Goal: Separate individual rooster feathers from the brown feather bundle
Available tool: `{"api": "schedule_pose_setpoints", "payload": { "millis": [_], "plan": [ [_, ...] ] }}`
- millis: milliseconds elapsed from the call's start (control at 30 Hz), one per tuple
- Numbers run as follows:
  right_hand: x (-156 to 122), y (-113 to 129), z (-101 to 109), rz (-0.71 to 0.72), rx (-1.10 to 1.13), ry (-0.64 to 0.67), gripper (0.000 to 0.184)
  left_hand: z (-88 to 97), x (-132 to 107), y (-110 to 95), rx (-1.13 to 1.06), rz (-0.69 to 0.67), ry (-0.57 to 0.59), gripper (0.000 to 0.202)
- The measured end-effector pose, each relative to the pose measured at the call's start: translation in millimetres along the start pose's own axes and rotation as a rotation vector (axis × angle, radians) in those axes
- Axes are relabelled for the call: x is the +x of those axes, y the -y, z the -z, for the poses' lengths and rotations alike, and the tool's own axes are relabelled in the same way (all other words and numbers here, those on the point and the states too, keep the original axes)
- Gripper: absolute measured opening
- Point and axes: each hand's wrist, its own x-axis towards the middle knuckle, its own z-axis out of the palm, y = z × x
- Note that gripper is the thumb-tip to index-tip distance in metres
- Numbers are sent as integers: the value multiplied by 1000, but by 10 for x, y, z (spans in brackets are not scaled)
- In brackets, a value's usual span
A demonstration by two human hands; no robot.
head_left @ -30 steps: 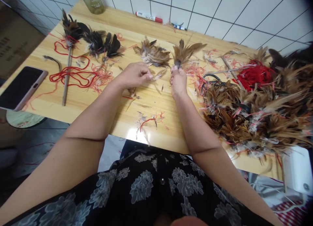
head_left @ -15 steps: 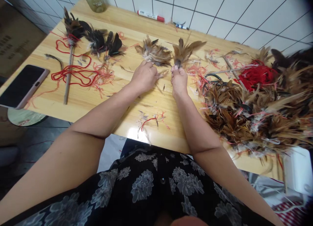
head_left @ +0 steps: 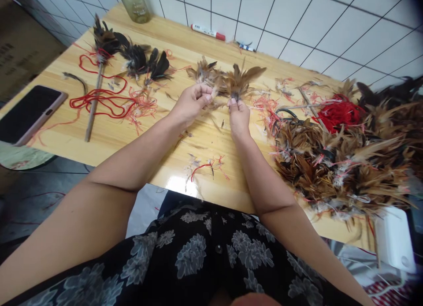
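Note:
My right hand point(head_left: 238, 116) pinches the base of a small bunch of brown feathers point(head_left: 243, 79) held upright above the wooden table point(head_left: 132, 129). My left hand point(head_left: 191, 103) is closed on a few more brown feathers point(head_left: 216, 87) and holds them against the left side of that bunch. Behind the hands a loose heap of brown feathers point(head_left: 201, 71) lies on the table.
A big pile of brown feathers point(head_left: 346, 160) with red thread point(head_left: 335, 112) fills the right. Dark feathers on a stick point(head_left: 94, 98), tangled red cord point(head_left: 99, 98) and a phone point(head_left: 28, 114) lie at left. A marker point(head_left: 208, 31) and bottle point(head_left: 134, 4) stand by the tiled wall.
My left hand picked feathers off the table heap and brought them right, up to the bunch in my right hand. The right hand stayed nearly still.

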Motion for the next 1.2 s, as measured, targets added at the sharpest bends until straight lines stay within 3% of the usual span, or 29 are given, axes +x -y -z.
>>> {"api": "schedule_pose_setpoints", "payload": {
  "millis": [100,200,467,1000,1200],
  "plan": [
    [-4,-91,-32,-81,3,-45,60,-62,-80,-84,-98,59,51,35],
    [-18,-123,-51,-68,16,-8,55,-89,-133,-147,-129,71,79,41],
    [-71,-12,-53,-93,75,64,57,-122,-151,-156,-253,124,77,45],
    [-83,125,-63,-142,99,181,50,-107,-119,-111,-196,43,35,44],
    [-100,159,-67,-130,43,192,52,-78,-125,-110,-230,69,118,49]
  ]
}}
